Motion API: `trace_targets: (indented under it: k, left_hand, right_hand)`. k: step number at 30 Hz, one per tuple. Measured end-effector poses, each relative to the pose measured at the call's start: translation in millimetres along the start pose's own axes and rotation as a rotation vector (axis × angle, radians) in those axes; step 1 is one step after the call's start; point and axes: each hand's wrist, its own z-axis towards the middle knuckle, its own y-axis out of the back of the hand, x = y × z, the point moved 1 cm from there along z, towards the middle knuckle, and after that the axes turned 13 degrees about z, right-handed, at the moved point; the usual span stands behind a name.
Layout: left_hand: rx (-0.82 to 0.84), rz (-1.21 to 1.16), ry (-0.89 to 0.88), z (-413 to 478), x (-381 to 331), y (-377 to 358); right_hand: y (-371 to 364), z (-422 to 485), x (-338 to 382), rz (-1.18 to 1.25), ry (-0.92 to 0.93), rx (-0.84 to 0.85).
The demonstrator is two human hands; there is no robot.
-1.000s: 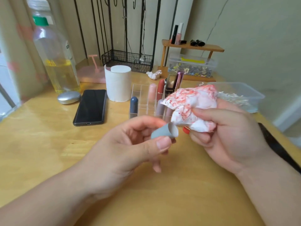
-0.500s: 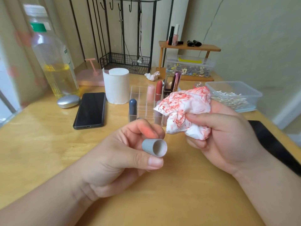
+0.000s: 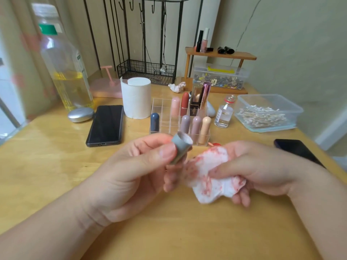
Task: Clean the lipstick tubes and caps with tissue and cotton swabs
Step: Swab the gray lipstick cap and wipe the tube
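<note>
Head view, left hand (image 3: 131,173) pinching grey cap (image 3: 181,149), right hand (image 3: 259,169) gripping stained tissue (image 3: 210,177)

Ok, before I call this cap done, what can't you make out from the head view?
Head view only:
- Inside of the grey cap: seen at a slant and blurred, so residue cannot be judged.
- The red object behind the tissue: mostly hidden by it and the right hand.
- Label on the glass vial: too small to read.
- The dark flat object at right: partly covered by the right forearm.
</note>
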Motion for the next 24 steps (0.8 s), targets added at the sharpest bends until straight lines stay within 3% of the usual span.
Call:
trace_targets:
  k: [5,11,16,21,24]
  left_hand:
    - [-0.115,0.099,0.030,2.7,2.4,-3.4]
    - [-0.177,0.267,0.099,-1.0,10.8,-13.5]
    - [-0.171,0.279,0.112,-1.1,10.6,-12.9]
    - [-0.157,0.292,0.146,-0.8,11.3,-14.0]
    - [-0.167,0.318,0.166,-1.3,11.5,-13.6]
  right_hand:
    - [8.9,-10.2,6.0,-0.463,-0.005,-0.162]
    - [61.6,-14.7,14.2,-0.551,0.225,-0.711]
    - [56.9,16.2,-7.5,-0.607,0.094,-0.592]
    - [60.0,27.0,-12.6,-0.669,0.142,-0.586]
    - [71.3,11.9,-5.0,-0.578,0.179,-0.593]
